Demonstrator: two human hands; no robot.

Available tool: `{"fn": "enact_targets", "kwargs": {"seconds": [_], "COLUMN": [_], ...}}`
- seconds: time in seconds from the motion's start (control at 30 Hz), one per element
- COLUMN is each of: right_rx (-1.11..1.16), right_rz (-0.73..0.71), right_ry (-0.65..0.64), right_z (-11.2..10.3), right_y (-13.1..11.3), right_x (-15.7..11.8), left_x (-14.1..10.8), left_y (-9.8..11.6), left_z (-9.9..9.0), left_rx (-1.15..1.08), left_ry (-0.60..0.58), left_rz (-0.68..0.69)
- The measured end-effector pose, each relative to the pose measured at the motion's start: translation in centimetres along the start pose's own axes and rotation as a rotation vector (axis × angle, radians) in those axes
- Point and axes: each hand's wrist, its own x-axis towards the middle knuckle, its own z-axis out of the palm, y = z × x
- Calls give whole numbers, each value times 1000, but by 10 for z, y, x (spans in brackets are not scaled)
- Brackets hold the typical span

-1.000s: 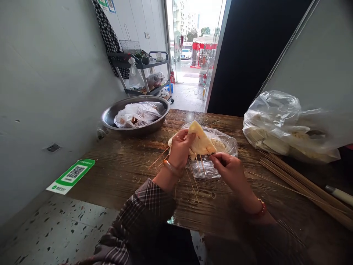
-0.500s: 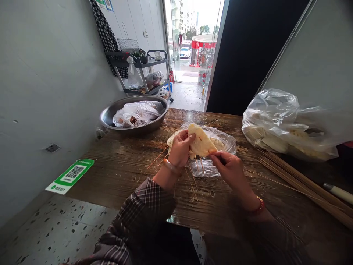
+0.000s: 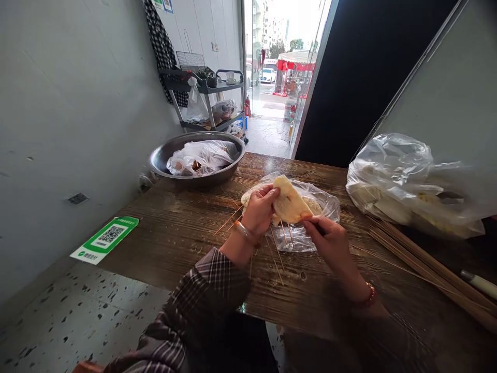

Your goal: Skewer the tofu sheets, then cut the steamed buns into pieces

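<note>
My left hand [image 3: 261, 210] pinches the left side of a pale, flat piece of bread-like food [image 3: 290, 202], tilted up above the table. A thin wooden skewer shows partly in the middle of that piece and at its lower right corner. There, my right hand [image 3: 328, 235] is closed with thumb and forefinger on the skewer's end; most of the skewer is hidden. Beneath both hands lies a clear plastic bag [image 3: 330, 207] with more pale flat pieces [image 3: 311, 205] on it, several with skewers [image 3: 275, 256] sticking out toward me.
A steel basin [image 3: 159, 163] holding a plastic bag stands at the table's far left. On the right are a plastic bag of pale pieces [image 3: 392, 202], a bundle of skewers [image 3: 423, 264] and a light-handled tool [image 3: 479, 284]. A green code card [image 3: 106, 239] lies at the left edge.
The whole view has shifted slightly, so everything sits a little further right. Both hands keep the same hold on the flat piece and skewer.
</note>
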Motion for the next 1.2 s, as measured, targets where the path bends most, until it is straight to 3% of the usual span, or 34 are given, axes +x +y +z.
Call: {"fn": "enact_targets", "kwargs": {"seconds": [0.27, 0.57, 0.7, 0.87, 1.2], "right_rx": [-13, 173, 98, -29, -30], "right_rz": [-6, 195, 104, -64, -117], "right_ry": [12, -54, -116, -74, -28], "right_z": [0, 1, 0, 0, 1], "right_y": [-4, -4, -4, -7, -5], "right_x": [-1, 1, 1, 1, 5], "left_x": [0, -3, 0, 4, 4], "left_y": [-9, -8, 4, 8, 2], "left_z": [-1, 4, 2, -2, 0], "left_rx": [29, -19, 2, 32, 58], "left_ry": [-41, -91, -34, 40, 44], "left_rz": [-9, -18, 48, 90, 72]}}
